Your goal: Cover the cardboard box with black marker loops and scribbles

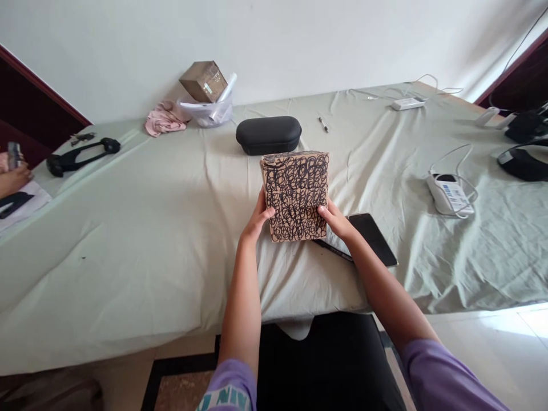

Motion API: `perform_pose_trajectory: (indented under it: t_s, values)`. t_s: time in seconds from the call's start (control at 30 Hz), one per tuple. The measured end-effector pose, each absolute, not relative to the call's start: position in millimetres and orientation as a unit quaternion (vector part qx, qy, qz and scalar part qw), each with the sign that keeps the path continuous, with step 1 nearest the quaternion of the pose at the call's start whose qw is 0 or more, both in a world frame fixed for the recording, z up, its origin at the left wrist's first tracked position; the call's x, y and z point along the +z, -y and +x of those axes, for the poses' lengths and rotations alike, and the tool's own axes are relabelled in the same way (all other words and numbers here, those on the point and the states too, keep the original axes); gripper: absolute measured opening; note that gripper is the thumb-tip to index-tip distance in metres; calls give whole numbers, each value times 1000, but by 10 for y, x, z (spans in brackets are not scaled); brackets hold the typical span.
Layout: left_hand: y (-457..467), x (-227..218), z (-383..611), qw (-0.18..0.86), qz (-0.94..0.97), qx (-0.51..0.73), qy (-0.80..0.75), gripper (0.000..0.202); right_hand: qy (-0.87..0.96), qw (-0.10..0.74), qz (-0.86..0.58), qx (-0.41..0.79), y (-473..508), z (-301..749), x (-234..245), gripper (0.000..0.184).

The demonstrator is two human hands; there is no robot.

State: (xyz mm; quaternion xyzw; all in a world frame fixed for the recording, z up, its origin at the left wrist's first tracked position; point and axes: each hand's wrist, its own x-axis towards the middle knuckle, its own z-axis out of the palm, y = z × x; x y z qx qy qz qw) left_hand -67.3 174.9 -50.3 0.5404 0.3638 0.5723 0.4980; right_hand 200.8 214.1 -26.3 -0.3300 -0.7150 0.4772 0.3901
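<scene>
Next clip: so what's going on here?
Someone at a cloth-covered table holds a cardboard piece covered in black scribbles between the left hand and right hand, one at each side. A black hard case sits behind it, and a dark tablet-like device lies by the right hand. At far left, another person's hand shows.

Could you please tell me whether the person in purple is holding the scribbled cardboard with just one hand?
No, the left hand and the right hand hold the scribbled cardboard at opposite sides.
</scene>
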Motion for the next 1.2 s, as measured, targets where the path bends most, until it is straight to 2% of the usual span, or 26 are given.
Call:
perform_pose_trajectory:
  t_s: [0.23, 0.37, 0.5, 0.57, 0.77, 1.0, 1.1, 1.2]
  values:
    - [-1794, -523, -671, 479, 552, 584, -354, 114, 731, 401, -340, 434, -2165, 1995, -289, 90]
    - [-1871, -584, -711, 459, 569, 581, -357, 118, 745, 457, -384, 296, -2180, 2026, -275, 82]
    - [-1941, -658, -747, 455, 581, 584, -339, 115, 714, 571, -374, 154, -1988, 2003, -59, 43]
    - [-1949, -672, -751, 451, 585, 586, -333, 112, 730, 578, -335, 144, -1812, 1964, 94, 33]
    - [-1924, -642, -734, 439, 590, 595, -325, 106, 845, 446, -262, 136, -1397, 2033, 296, 22]
    - [-1914, -626, -717, 455, 585, 585, -329, 116, 836, 281, -470, -1, -1405, 2709, -206, 19]
    - [-1891, -606, -705, 455, 583, 582, -338, 115, 830, 233, -507, -22, -1359, 2921, -360, 27]
    - [-1871, -576, -693, 452, 581, 581, -347, 114, 853, 193, -485, 10, -1267, 2922, -392, 30]
